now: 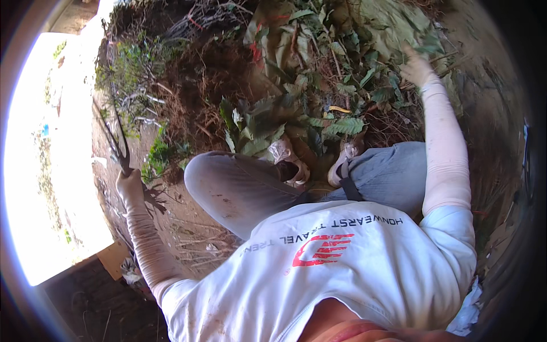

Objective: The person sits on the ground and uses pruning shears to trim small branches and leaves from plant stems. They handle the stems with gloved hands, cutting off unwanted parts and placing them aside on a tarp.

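At the left, my left hand [130, 186] is closed around the base of a forked bundle of dark stems [117, 143], whose tips point forward. Dark, ragged strands [154, 199] show just behind that fist. My right hand [416, 70] is stretched out at the far right, over the edge of a heap of leafy cut plants [342, 77]. It is blurred, and a green leaf [430, 44] shows beside its fingers; whether they grip it cannot be told. Pale sleeves cover both arms.
Reddish, root-like fibres [205, 81] and small green-leaved plants [132, 64] are piled at front left. A pale sheet [393, 25] lies under the leaves. A small yellow curved item [339, 109] rests before my shoes [290, 160]. Bright daylight enters at the left.
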The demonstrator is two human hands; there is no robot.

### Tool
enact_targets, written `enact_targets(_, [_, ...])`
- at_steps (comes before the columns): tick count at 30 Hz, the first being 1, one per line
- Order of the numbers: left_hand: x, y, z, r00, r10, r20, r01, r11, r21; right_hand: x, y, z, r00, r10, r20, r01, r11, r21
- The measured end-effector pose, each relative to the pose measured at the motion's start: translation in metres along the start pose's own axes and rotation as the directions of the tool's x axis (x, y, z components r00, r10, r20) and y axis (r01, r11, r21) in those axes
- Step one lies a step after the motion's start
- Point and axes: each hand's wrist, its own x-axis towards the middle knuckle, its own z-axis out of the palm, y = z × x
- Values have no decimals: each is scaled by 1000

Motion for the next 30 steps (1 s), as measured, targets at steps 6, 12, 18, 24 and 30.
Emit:
enact_targets(6, [-115,-136,22,845,-532,-48,479,795,-373,-44,151,167,727,-146,671,676,326,-661])
enact_targets(12, [-246,-227,26,450,-882,-140,888,458,-32,-28,240,192,903,94,419,428,-283,-859])
enact_targets(18, [-183,-168,64,374,-763,527,446,646,619,46,225,165,951,183,248,191,283,-940])
enact_targets(24, [-65,78,87,909,418,5,-395,864,-313,-58,77,141,876,-51,480,193,949,-251])
enact_targets(30, [-128,293,174,304,831,466,-527,554,-644,-142,19,106,903,-300,306,367,911,-190])
